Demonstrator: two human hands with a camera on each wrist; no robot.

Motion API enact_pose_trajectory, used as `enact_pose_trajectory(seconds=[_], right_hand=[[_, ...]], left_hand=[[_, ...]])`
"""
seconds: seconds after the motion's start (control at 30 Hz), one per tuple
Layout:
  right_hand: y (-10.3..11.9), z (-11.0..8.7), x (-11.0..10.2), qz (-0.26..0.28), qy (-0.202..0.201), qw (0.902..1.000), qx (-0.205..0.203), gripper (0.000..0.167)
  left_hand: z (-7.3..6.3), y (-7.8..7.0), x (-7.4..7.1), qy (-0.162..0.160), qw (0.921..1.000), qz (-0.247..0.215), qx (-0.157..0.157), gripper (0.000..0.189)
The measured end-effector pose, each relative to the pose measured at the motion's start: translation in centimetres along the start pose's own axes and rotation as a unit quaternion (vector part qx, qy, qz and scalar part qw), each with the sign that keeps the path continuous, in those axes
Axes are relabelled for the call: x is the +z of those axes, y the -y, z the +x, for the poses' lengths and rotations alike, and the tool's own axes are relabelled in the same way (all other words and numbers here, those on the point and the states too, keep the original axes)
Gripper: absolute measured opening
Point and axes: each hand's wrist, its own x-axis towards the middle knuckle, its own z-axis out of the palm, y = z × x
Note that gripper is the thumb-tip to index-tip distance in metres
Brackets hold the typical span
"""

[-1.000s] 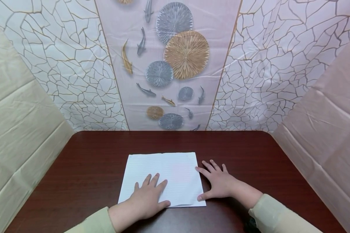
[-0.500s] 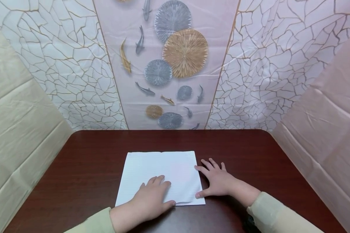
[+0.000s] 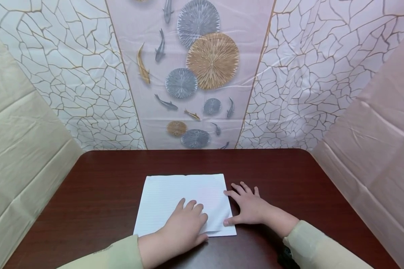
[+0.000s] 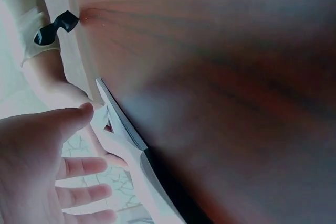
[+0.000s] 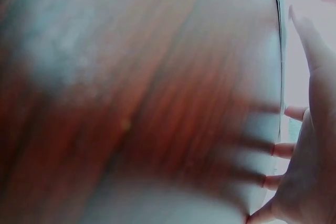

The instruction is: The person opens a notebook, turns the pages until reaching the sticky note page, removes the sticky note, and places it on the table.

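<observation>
An open notebook [image 3: 163, 192] with lined white pages lies on the dark wooden table. Over its lower middle is my left hand [image 3: 181, 228], back upward, with its thumb reaching the near edge; in the left wrist view its fingers [image 4: 84, 166] are extended and hold nothing. At the notebook's right side, my right hand [image 3: 252, 207] rests with fingers spread. Its thumb and index finger touch the right margin, while the other fingers reach onto the table. The right page's near corner curls slightly above the sheets beneath. My left palm is hidden in the head view.
The reddish-brown table [image 3: 104, 194] extends around the notebook. A patterned cloth [image 3: 195, 74] hangs behind its far edge, and pale cloth walls [image 3: 367, 160] stand at both sides. A black wrist device [image 4: 55, 27] is on my right forearm.
My left hand has slid rightward across the notebook, from the left page toward the right one, its fingers drawing in a little. The right hand has stayed in place at the right edge.
</observation>
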Motion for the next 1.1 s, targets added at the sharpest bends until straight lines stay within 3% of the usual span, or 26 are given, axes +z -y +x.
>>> enact_pose_trajectory(seconds=[0.13, 0.37, 0.67, 1.1], right_hand=[[0.0, 0.2, 0.1, 0.000, -0.003, 1.0000, 0.001, 0.107], [0.1, 0.4, 0.1, 0.003, -0.003, 1.0000, -0.003, 0.104], [0.2, 0.5, 0.0, -0.006, 0.002, 1.0000, -0.004, 0.106], [-0.5, 0.0, 0.2, -0.006, -0.001, 1.0000, -0.004, 0.122]], left_hand=[[0.6, -0.2, -0.2, -0.015, 0.9986, 0.038, 0.033, 0.042], [1.3, -0.4, -0.4, -0.009, 0.9960, 0.066, 0.060, 0.034], [1.6, -0.5, 0.0, -0.037, 0.9922, 0.096, 0.071, 0.012], [1.5, -0.8, 0.2, -0.048, 0.9913, 0.104, 0.065, 0.010]])
